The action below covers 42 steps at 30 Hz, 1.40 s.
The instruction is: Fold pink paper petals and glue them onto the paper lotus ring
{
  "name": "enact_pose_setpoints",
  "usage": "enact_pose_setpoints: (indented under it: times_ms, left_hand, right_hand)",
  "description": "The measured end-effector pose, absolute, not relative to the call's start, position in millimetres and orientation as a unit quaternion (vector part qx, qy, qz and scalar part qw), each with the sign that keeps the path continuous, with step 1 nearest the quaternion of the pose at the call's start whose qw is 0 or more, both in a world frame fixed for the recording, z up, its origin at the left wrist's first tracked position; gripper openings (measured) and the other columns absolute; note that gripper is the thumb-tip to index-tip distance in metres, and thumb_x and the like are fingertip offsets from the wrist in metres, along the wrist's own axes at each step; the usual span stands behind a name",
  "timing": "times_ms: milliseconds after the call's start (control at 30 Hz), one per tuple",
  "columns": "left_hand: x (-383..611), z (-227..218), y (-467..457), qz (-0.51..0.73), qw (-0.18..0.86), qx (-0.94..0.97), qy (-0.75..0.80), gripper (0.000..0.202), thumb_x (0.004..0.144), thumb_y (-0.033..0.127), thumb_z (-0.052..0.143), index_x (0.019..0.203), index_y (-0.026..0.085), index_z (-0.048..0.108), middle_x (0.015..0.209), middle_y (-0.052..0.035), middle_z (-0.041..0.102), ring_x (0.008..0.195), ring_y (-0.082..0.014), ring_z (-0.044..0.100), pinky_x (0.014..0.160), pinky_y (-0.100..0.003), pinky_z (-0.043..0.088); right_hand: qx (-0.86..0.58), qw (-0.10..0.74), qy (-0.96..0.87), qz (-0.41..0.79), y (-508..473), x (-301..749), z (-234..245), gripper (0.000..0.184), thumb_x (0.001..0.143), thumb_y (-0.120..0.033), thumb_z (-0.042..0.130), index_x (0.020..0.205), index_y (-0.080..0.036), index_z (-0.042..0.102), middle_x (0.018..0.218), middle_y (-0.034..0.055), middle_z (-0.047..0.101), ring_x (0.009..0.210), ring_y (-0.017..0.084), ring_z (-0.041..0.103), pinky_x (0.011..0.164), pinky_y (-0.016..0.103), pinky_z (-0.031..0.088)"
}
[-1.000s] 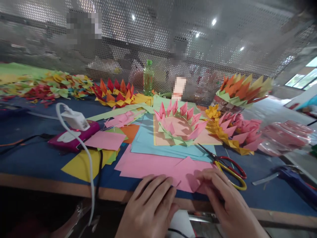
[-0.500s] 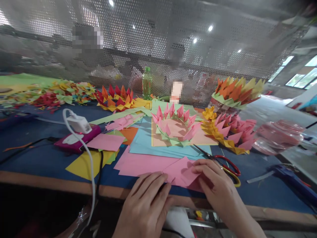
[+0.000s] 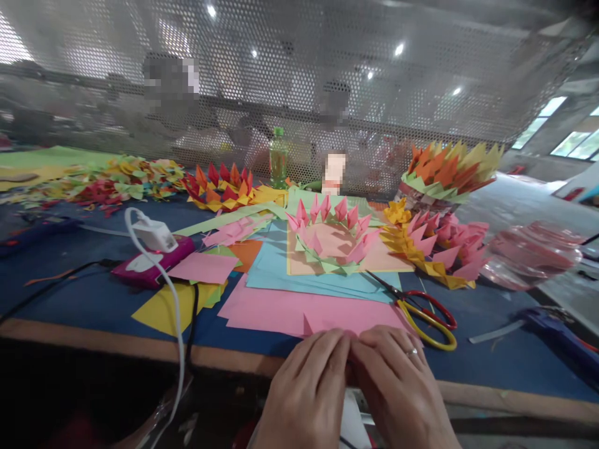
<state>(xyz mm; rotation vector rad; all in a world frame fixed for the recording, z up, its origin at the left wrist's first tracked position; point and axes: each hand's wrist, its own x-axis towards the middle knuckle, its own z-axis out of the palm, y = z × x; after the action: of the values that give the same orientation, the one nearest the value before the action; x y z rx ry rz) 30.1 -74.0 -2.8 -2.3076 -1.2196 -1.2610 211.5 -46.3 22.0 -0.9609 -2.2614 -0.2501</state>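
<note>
My left hand (image 3: 311, 377) and my right hand (image 3: 395, 374) meet side by side at the table's front edge, fingers bent down and pressed together on a piece of pink paper (image 3: 307, 325). Only a pointed corner of that piece shows by the left fingertips; the hands cover the rest. Beneath and beyond lies a stack of pink paper sheets (image 3: 271, 308), then blue sheets (image 3: 264, 274). Scissors (image 3: 433, 323) with red and yellow handles rest open just right of my right hand. Behind them stands a ring of folded pink and green paper points (image 3: 365, 245).
A purple power strip (image 3: 150, 265) with a white charger (image 3: 154, 234) sits left, its cable hanging over the edge. At right are folded pink-and-yellow paper pieces (image 3: 435, 249), a clear plastic container (image 3: 531, 255) and a blue glue gun (image 3: 556, 333). A green bottle (image 3: 279, 159) stands behind.
My hands have come together, the left moving right and the right moving left and down. The pink paper, flat between them before, is now mostly hidden under the fingers, with one corner raised.
</note>
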Motion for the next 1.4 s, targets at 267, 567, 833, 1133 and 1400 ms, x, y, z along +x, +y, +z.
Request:
enact_pose_setpoints:
  times_ms: [267,567,833,1133,1400]
  left_hand:
    - [26.1,-3.1,-70.5,-0.495,0.109,-0.769,-0.389,0.032,0.092,-0.002,0.049,0.115,0.008,0.070,0.113,-0.0124,0.076,0.112,-0.0195,0.071,0.100,-0.028,0.059]
    - [32.3,3.6,-55.5,-0.441,0.091,-0.778,-0.438,0.029,0.091,0.000,0.052,0.109,0.010,0.072,0.118,-0.0141,0.073,0.113,-0.0260,0.067,0.098,-0.041,0.057]
    - [26.1,12.1,-54.6,-0.448,-0.073,-0.781,-0.428,0.023,0.096,0.009,0.052,0.102,0.019,0.072,0.100,-0.0052,0.073,0.090,-0.0184,0.067,0.082,-0.033,0.055]
    - [30.7,19.7,-47.5,-0.448,-0.125,-0.747,-0.475,0.016,0.093,0.009,0.060,0.085,0.020,0.067,0.090,-0.0009,0.072,0.083,-0.0161,0.065,0.075,-0.030,0.052]
    - [42.6,18.0,-47.2,-0.439,-0.087,-0.732,-0.514,0.016,0.092,0.008,0.059,0.083,0.021,0.063,0.084,0.0001,0.067,0.079,-0.0161,0.060,0.075,-0.031,0.046]
  right_hand:
    - [-0.353,0.358,-0.863,-0.050,-43.5,226.8,18.7,0.022,0.092,-0.006,0.060,0.107,-0.020,0.068,0.098,0.0058,0.069,0.096,0.020,0.060,0.086,0.033,0.047]
    - [-0.372,0.310,-0.865,-0.129,-35.9,236.7,14.6,0.026,0.090,-0.010,0.061,0.107,-0.026,0.073,0.099,0.0023,0.074,0.097,0.020,0.066,0.090,0.036,0.044]
    - [-0.347,0.305,-0.884,-0.072,-39.4,241.7,18.2,0.038,0.091,-0.007,0.050,0.119,-0.022,0.070,0.111,0.0038,0.076,0.102,0.018,0.067,0.090,0.032,0.050]
    - [-0.303,0.333,-0.890,-0.075,-40.8,258.1,3.1,0.032,0.101,-0.016,0.048,0.122,-0.022,0.071,0.116,0.0017,0.078,0.105,0.018,0.070,0.095,0.032,0.051]
    - [-0.310,0.306,-0.898,-0.065,-39.6,265.1,7.9,0.034,0.099,-0.016,0.052,0.126,-0.026,0.071,0.112,0.0028,0.080,0.101,0.020,0.076,0.091,0.029,0.060]
